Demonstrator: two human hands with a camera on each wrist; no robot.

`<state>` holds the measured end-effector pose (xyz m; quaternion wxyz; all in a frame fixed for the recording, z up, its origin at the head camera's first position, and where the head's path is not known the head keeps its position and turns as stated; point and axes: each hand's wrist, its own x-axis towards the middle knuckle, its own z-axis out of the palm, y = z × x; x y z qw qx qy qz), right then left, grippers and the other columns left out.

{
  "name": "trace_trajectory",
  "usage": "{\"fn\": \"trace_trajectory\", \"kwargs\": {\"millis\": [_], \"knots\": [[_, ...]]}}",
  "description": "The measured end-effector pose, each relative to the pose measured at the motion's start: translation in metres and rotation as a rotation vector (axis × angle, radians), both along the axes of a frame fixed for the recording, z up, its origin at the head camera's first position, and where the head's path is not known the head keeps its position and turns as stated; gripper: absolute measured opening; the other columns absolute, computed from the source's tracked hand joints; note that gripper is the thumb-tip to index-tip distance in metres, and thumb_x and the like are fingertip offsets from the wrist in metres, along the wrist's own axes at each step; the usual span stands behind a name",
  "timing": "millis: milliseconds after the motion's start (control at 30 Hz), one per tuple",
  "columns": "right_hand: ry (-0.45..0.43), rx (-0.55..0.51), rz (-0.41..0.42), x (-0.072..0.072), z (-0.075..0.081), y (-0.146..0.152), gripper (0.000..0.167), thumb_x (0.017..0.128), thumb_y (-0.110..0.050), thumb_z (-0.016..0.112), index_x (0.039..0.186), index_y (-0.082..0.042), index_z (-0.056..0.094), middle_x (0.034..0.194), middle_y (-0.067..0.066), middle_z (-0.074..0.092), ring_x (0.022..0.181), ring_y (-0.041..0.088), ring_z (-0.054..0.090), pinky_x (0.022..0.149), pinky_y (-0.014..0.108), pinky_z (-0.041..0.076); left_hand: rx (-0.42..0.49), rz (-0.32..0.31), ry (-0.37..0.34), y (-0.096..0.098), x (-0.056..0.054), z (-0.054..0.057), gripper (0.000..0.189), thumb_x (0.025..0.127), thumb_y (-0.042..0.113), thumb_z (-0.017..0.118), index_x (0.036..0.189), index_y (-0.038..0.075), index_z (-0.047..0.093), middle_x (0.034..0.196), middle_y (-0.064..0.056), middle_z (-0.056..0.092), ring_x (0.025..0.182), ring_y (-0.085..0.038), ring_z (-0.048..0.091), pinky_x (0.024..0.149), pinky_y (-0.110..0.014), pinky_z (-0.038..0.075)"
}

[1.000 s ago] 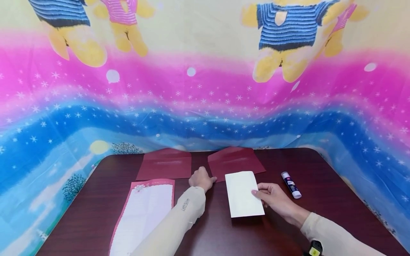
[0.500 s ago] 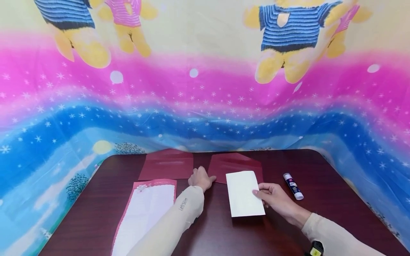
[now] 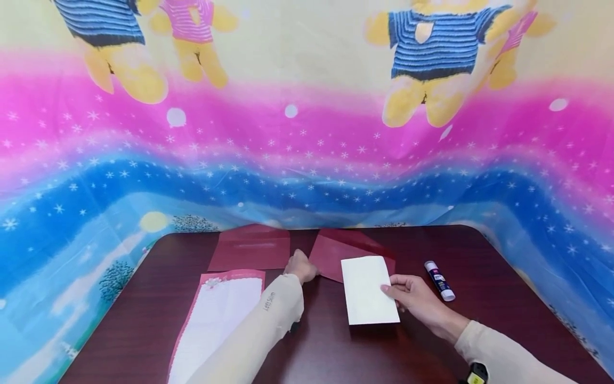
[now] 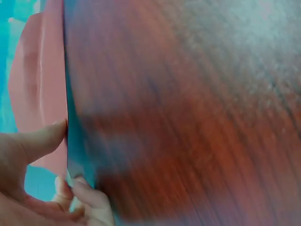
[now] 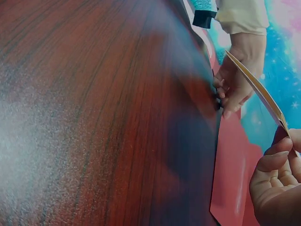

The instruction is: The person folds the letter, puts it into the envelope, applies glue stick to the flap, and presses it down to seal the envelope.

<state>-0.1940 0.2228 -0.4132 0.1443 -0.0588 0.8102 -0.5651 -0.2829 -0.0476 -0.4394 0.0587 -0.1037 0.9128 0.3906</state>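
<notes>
My left hand pinches the near left corner of a dark red envelope at the back of the table. In the left wrist view, the thumb lies on the envelope's upper face and fingertips show at its underside. A folded white sheet of paper is held up by my right hand, between thumb and fingers at its right edge. It covers part of that envelope in the head view. Seen edge-on in the right wrist view, the folded paper shows its layers.
Another dark red envelope lies at the back left. Nearer, a red-bordered letter sheet lies partly under my left sleeve. A glue stick rests right of my right hand. A printed cloth hangs behind the table.
The envelope in my left hand has turned clockwise, its near edge now slanting down to the right. The left hand has shifted only slightly. My right hand still holds the folded paper.
</notes>
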Motion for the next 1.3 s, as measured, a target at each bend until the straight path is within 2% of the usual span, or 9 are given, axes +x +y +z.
{"fn": "trace_trajectory", "kwargs": {"millis": [100, 267, 433, 567, 700, 900, 1033, 1133, 1300], "knots": [[0.006, -0.006, 0.005, 0.000, 0.000, 0.002, 0.036, 0.102, -0.029, 0.060, 0.112, 0.005, 0.063, 0.071, -0.006, 0.062, 0.064, 0.008, 0.052, 0.059, 0.026, 0.045, 0.192, -0.006, 0.002, -0.002, 0.000, 0.001, 0.041, 0.086, 0.010, 0.076, 0.112, 0.000, 0.045, 0.102, -0.018, 0.061, 0.094, -0.031, 0.063, 0.087, -0.044, 0.053], [0.011, -0.020, 0.004, 0.000, 0.002, 0.002, 0.035, 0.102, -0.027, 0.060, 0.113, 0.006, 0.062, 0.071, -0.007, 0.062, 0.063, 0.007, 0.052, 0.059, 0.025, 0.044, 0.567, 0.011, 0.008, 0.001, 0.002, 0.004, 0.037, 0.093, -0.005, 0.060, 0.118, -0.001, 0.034, 0.094, -0.023, 0.066, 0.067, -0.021, 0.072, 0.068, -0.037, 0.062], [0.030, -0.038, 0.016, 0.000, 0.005, 0.004, 0.036, 0.103, -0.026, 0.059, 0.114, 0.009, 0.061, 0.072, -0.008, 0.062, 0.062, 0.006, 0.052, 0.058, 0.025, 0.044, 0.750, 0.066, 0.054, 0.008, 0.008, 0.007, 0.041, 0.092, -0.005, 0.060, 0.119, 0.000, 0.030, 0.089, -0.023, 0.065, 0.060, -0.017, 0.071, 0.065, -0.034, 0.062], [0.030, -0.034, 0.012, 0.000, 0.005, 0.004, 0.036, 0.103, -0.026, 0.059, 0.113, 0.008, 0.061, 0.072, -0.008, 0.064, 0.062, 0.006, 0.052, 0.058, 0.025, 0.044, 0.786, 0.114, 0.080, 0.011, 0.011, 0.007, 0.047, 0.086, -0.005, 0.066, 0.118, 0.002, 0.032, 0.090, -0.020, 0.063, 0.065, -0.021, 0.073, 0.066, -0.032, 0.062], [0.029, -0.023, -0.001, 0.000, 0.007, 0.004, 0.037, 0.102, -0.028, 0.060, 0.113, 0.007, 0.062, 0.073, -0.008, 0.066, 0.063, 0.006, 0.053, 0.059, 0.026, 0.045, 0.797, 0.144, 0.109, 0.011, 0.013, 0.009, 0.054, 0.083, -0.004, 0.068, 0.128, 0.000, 0.039, 0.095, -0.017, 0.064, 0.071, -0.019, 0.073, 0.073, -0.033, 0.063], [0.026, -0.017, -0.020, 0.000, 0.010, 0.004, 0.039, 0.103, -0.030, 0.059, 0.116, 0.007, 0.063, 0.075, -0.007, 0.069, 0.063, 0.006, 0.055, 0.060, 0.026, 0.046, 0.729, 0.111, 0.114, 0.007, 0.018, 0.014, 0.025, 0.097, 0.006, 0.062, 0.118, -0.006, 0.059, 0.095, -0.015, 0.070, 0.081, -0.020, 0.073, 0.082, -0.034, 0.062], [0.032, -0.020, -0.025, 0.000, 0.010, 0.004, 0.038, 0.104, -0.029, 0.058, 0.115, 0.006, 0.063, 0.075, -0.007, 0.069, 0.063, 0.006, 0.055, 0.059, 0.026, 0.046, 0.710, 0.054, 0.104, 0.006, 0.023, 0.014, 0.027, 0.107, 0.012, 0.048, 0.128, -0.004, 0.051, 0.102, -0.021, 0.070, 0.076, -0.022, 0.075, 0.075, -0.033, 0.062], [0.040, -0.019, -0.032, 0.000, 0.010, 0.003, 0.037, 0.104, -0.028, 0.057, 0.114, 0.006, 0.062, 0.075, -0.007, 0.069, 0.063, 0.006, 0.055, 0.059, 0.026, 0.045, 0.740, 0.039, 0.090, 0.008, 0.028, 0.012, 0.031, 0.109, 0.013, 0.039, 0.136, -0.001, 0.041, 0.108, -0.023, 0.066, 0.072, -0.023, 0.074, 0.072, -0.035, 0.063], [0.046, -0.021, -0.048, -0.001, 0.010, 0.000, 0.035, 0.104, -0.029, 0.056, 0.113, 0.005, 0.061, 0.077, -0.004, 0.069, 0.063, 0.008, 0.055, 0.059, 0.027, 0.045, 0.748, 0.028, 0.096, 0.013, 0.037, 0.012, 0.039, 0.097, 0.002, 0.051, 0.134, 0.002, 0.038, 0.115, -0.020, 0.060, 0.074, -0.019, 0.071, 0.068, -0.034, 0.062]]}}
